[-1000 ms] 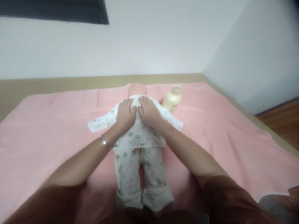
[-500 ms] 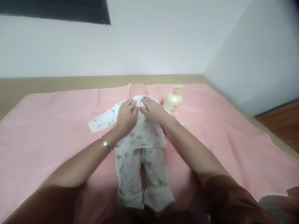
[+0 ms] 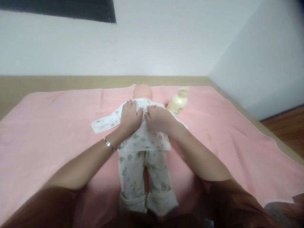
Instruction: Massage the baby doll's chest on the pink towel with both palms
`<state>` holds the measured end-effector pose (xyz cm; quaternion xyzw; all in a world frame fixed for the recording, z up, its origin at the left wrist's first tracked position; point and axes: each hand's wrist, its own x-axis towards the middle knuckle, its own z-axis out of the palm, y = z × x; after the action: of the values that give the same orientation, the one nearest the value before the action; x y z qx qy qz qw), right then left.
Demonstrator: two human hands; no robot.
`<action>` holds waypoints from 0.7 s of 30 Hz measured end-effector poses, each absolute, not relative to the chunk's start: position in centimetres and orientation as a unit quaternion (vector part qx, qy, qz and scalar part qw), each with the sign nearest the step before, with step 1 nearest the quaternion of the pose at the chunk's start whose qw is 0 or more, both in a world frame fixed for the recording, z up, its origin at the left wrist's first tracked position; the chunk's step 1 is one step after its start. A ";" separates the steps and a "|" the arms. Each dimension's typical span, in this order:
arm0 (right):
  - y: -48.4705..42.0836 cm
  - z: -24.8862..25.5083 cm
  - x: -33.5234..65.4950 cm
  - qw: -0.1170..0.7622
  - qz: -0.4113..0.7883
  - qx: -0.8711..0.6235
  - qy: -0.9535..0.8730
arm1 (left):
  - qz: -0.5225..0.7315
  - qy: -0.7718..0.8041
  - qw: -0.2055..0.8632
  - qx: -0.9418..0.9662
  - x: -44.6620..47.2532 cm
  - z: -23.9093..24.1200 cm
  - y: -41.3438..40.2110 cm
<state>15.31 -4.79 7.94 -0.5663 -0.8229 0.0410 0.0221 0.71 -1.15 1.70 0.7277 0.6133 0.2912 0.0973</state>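
A baby doll [image 3: 142,91] with a smooth, bare head lies stretched out, its head at the far end. It wears a white printed long-sleeved top [image 3: 144,142] and matching pants [image 3: 133,172] with turned-up cuffs. On the left side of the top's upper part, my left hand [image 3: 130,115] rests flat with its fingers stretched out. My right hand [image 3: 161,118] has its fingers curled in at the middle of the top, where it pinches the cloth. The doll's sleeve [image 3: 105,123] on the left is spread outward; the right one is mostly hidden behind my right arm.
A pale yellow pump bottle [image 3: 178,103] leans or lies by the doll's right-hand shoulder. The pink sheet [image 3: 59,126] beneath has small creases. White walls [image 3: 154,47] rise behind and at the right, and a dark panel [image 3: 59,9] hangs at the upper left.
My right hand has gone from lying flat near the collar to curled fingers pinching the top's middle. My left hand stays flat on the top. The view has shifted slightly.
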 end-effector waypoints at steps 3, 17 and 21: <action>-3.6 7.3 15.7 0.059 0.070 -0.576 -0.812 | 0.298 0.596 0.062 0.743 0.7 1.8 -1.5; -2.4 5.1 14.9 0.143 0.067 -0.603 -0.782 | 0.278 0.595 0.099 0.747 0.7 2.1 -1.3; -4.2 4.8 13.5 0.136 -0.026 -0.565 -0.814 | 0.305 0.585 0.104 0.745 0.6 2.2 -1.2</action>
<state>13.53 -4.21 4.78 -0.5649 -0.8136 -0.0257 0.1357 0.61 -1.17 2.21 0.7447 0.5847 0.3045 0.1039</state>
